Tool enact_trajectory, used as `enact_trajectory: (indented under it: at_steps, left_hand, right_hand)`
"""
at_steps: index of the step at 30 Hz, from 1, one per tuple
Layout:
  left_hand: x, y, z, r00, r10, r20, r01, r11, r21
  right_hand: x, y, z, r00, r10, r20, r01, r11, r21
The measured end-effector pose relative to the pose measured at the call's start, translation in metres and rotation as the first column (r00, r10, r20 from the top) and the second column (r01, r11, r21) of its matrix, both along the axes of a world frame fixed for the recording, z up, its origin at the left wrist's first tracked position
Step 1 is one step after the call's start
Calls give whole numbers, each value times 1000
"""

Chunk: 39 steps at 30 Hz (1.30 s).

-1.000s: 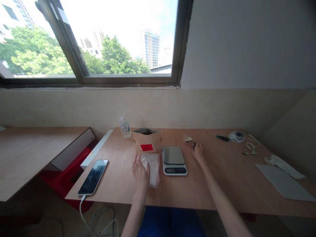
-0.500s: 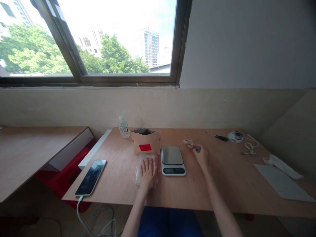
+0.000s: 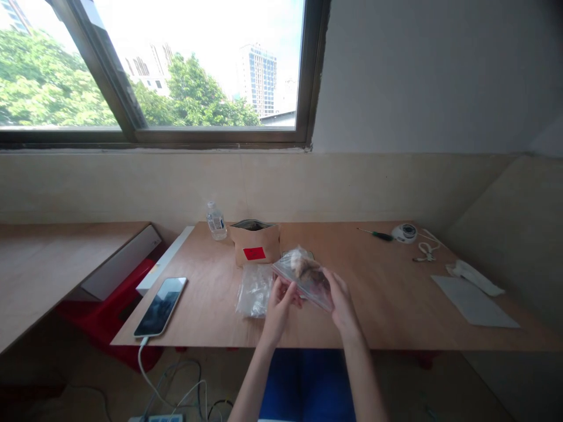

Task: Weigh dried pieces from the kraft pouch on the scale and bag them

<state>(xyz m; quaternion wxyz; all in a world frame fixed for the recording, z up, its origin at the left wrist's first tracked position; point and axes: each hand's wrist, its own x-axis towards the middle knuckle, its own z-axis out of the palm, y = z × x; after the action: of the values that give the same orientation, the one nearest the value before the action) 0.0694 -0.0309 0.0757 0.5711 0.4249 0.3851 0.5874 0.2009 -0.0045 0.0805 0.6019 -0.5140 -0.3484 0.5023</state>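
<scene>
big window [image 3: 176, 64] across the back wall, trees and tower blocks outside, and under it the plywood table [image 3: 396, 293] where everything sits, with a second lower table [image 3: 44, 264] off to the left. over on the right side of the main one there's a grey sheet of paper [image 3: 472, 302] lying flat. near the front left edge is a phone [image 3: 160, 298], screen up, with a white cable hanging off the edge. further back stands a brown paper bag [image 3: 255, 243] with a red label, top open, and just in front of it lies a pile of empty clear bags [image 3: 255, 289]. the main bit: a small clear bag [image 3: 303, 274] with something brownish inside is held up off the table, tilted, right in the middle and close to the person. the left hand [image 3: 281, 300] pinches its near left edge, fingers curled in, and the right hand [image 3: 339, 302] grips the right end the same way. smaller stuff at the back: a water bottle [image 3: 216, 221] beside the brown bag, a green-handled screwdriver [image 3: 375, 234] and a round white gadget [image 3: 404, 232] just beside it
</scene>
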Motion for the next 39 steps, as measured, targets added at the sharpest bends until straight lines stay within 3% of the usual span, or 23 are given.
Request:
enact_trajectory:
  at_steps: [3, 4, 5, 7, 8, 10, 19, 26, 29, 32, 35, 39]
  left_hand:
    - [-6, -6, 3, 1000, -9, 10, 9, 1000, 12]
    - [-7, -7, 4, 1000, -7, 6, 7, 1000, 20]
    - [-8, -9, 5, 1000, -6, -2, 6, 1000, 30]
    - [-8, -10, 7, 1000, 9, -24, -8, 998, 55]
    - [-7, -11, 8, 999, 28, -39, -25, 997, 70]
    - [-7, -11, 12, 994, 84, -74, -76, 992, 99]
    - [-10, -11, 12, 976, 133, -172, -117, 988, 103]
    - [-7, -13, 17, 930, 176, -324, -113, 972, 204]
    - [-9, -19, 23, 912, 178, -369, -101, 971, 217]
    - [-13, -25, 25, 880, 230, -416, -153, 965, 211]
    - [-16, -25, 20, 903, 200, -381, -139, 973, 183]
    - [-16, -14, 3, 964, 221, -151, -207, 973, 101]
  right_hand:
    - [-2, -5, -6, 942, -172, 289, 134, 980, 146]
    - [-3, -8, -4, 906, -189, 378, 116, 971, 207]
    - [-5, -11, 0, 879, -151, 452, 38, 968, 250]
    - [-9, -19, 14, 835, 67, 546, -239, 939, 249]
    - [-12, -23, 21, 805, 183, 564, -364, 904, 226]
    - [-16, -29, 33, 765, 295, 573, -480, 853, 203]
    - [-19, -27, 37, 766, 296, 570, -479, 855, 199]
    - [-21, -29, 36, 785, 150, 601, -350, 908, 231]
    - [-13, -21, 29, 823, -64, 565, -126, 948, 291]
    - [1, -13, 30, 846, -267, 462, 116, 937, 329]
    - [9, -12, 41, 894, -252, 371, 129, 937, 325]
    - [3, -16, 53, 962, -169, 214, 99, 948, 304]
